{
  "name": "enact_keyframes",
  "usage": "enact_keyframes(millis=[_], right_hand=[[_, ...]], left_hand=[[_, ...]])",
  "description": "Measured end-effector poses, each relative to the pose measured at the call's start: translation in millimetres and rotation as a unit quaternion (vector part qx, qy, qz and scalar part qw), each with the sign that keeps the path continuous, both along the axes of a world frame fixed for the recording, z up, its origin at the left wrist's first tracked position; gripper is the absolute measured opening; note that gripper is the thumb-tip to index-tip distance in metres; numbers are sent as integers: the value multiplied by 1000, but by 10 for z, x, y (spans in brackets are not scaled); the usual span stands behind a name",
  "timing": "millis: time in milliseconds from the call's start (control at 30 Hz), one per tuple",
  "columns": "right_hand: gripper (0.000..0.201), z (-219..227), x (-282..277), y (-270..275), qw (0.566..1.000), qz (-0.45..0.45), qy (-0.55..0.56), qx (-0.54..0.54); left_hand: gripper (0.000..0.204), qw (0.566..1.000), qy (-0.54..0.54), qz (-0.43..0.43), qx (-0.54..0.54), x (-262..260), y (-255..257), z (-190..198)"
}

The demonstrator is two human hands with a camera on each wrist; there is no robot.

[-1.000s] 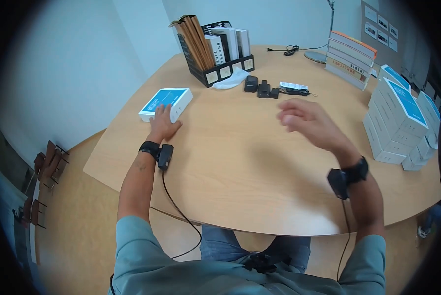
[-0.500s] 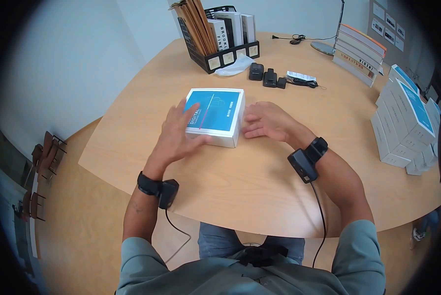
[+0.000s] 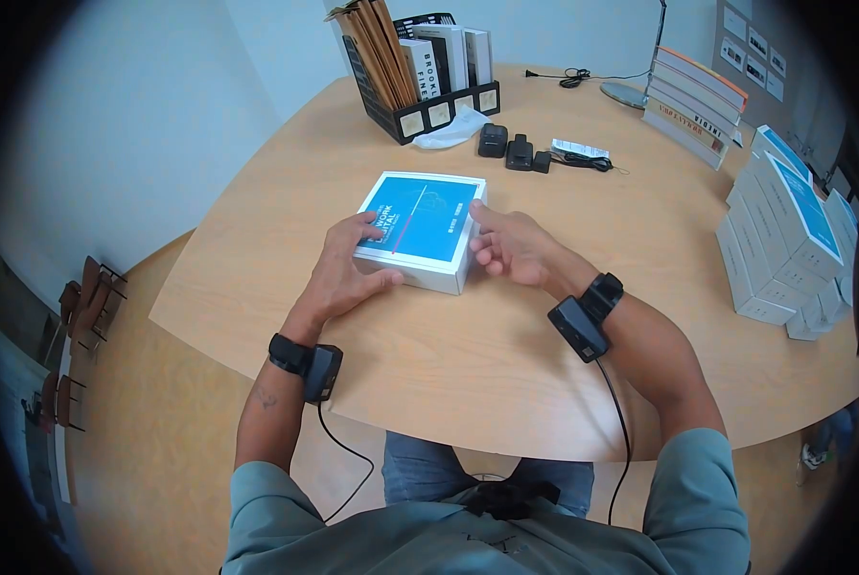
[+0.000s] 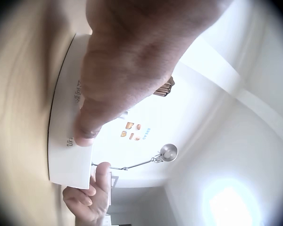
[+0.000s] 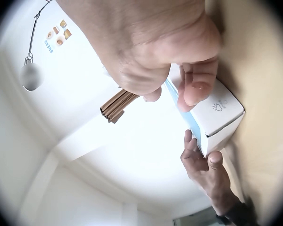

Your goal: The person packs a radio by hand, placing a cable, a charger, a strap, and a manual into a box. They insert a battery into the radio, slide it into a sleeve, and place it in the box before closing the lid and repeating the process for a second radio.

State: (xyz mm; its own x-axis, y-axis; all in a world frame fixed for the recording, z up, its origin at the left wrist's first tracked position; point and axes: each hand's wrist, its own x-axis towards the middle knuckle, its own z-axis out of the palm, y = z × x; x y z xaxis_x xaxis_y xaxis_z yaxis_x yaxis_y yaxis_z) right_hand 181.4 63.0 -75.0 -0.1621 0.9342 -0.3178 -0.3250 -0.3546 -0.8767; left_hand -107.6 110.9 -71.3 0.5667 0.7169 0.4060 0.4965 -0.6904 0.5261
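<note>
A white box with a blue printed lid lies flat on the table in front of the person. At its left front corner the left hand grips it, fingers bent over the top and thumb along the front face. The left wrist view shows that thumb pressing the white side of the box. On the opposite side is the right hand, thumb at the lid's edge and the other fingers curled against the side wall. Those curled fingers overlap the white end of the box in the right wrist view.
Similar boxes are stacked at the right, with a pile of books behind. A black file holder with books and folders stands at the back. Small black devices and a cable lie before it. The table edge is near the person.
The box has come from the far left to the middle, turned, with the left hand. The right hand has moved left and down to the box's right side, its thumb now at the lid edge.
</note>
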Motion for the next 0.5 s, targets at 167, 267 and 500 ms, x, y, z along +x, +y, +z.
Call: enact_keyframes(millis=[167,267,500], right_hand=[[43,-37,82,-2,1000,4,-25,3],[41,6,38,-77,999,-11,-44,28],[50,79,27,-68,994,10,-99,55]], left_hand=[[57,999,-29,19,-18,12,-19,-7],[55,999,-41,26,-13,0,-12,-15],[52,998,-60,19,-12,34,-62,-3]])
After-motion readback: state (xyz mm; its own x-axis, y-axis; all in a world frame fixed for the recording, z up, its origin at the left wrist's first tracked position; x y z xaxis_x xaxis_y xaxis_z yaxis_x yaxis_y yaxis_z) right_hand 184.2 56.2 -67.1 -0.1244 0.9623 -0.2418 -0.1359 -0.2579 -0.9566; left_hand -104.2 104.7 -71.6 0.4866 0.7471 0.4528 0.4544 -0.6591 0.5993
